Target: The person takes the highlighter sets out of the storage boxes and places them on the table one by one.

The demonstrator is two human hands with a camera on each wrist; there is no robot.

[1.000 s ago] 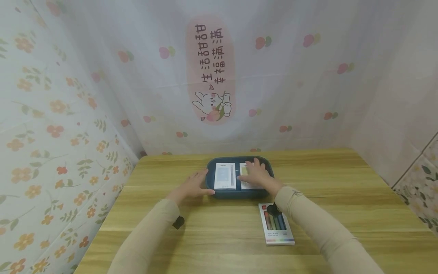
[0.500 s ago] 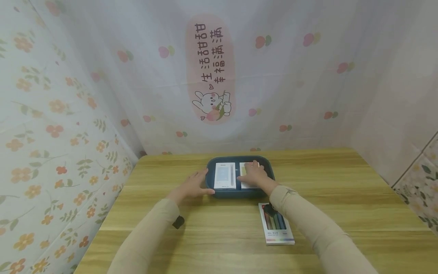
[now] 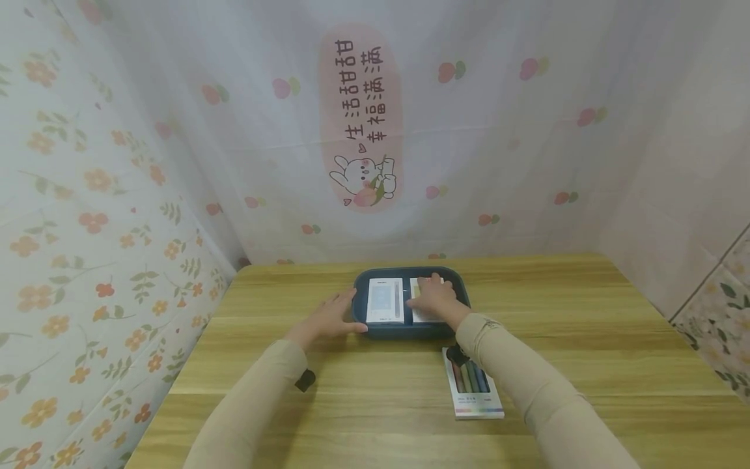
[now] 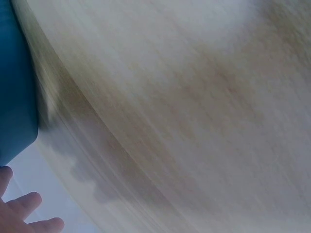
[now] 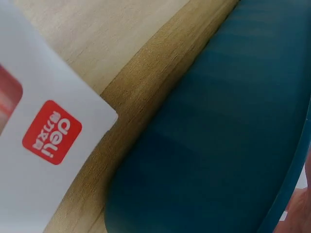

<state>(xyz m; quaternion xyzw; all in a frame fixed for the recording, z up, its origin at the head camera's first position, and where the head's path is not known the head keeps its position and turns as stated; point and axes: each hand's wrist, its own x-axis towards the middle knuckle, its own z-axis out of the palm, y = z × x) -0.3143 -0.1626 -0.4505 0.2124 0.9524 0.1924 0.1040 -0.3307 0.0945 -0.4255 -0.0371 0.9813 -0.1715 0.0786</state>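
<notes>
A dark blue oval tray [image 3: 383,333] with a divider stands on the table in the head view. In its left compartment lies a flat white box [image 3: 383,303] with a pale blue picture. Another white box [image 3: 420,315], with a yellow patch, lies in the right compartment, mostly covered by my right hand [image 3: 436,298]. The thumb is at this box's left edge and the bent fingers reach over it, gripping it. My left hand [image 3: 331,319] rests against the tray's left end, fingers spread and thumb at the front wall. Its fingertips [image 4: 29,199] show beside the tray in the left wrist view.
A white carton of coloured sticks [image 3: 473,391] with a clear window lies in front of the tray, under the right wrist. Its red deli logo [image 5: 52,132] shows in the right wrist view. A printed curtain [image 3: 492,163] hangs behind the wooden table [image 3: 562,293].
My right hand's fingers have drawn in from a spread pose over the right box, and the right wrist has shifted slightly left. The left hand, tray and carton have stayed put.
</notes>
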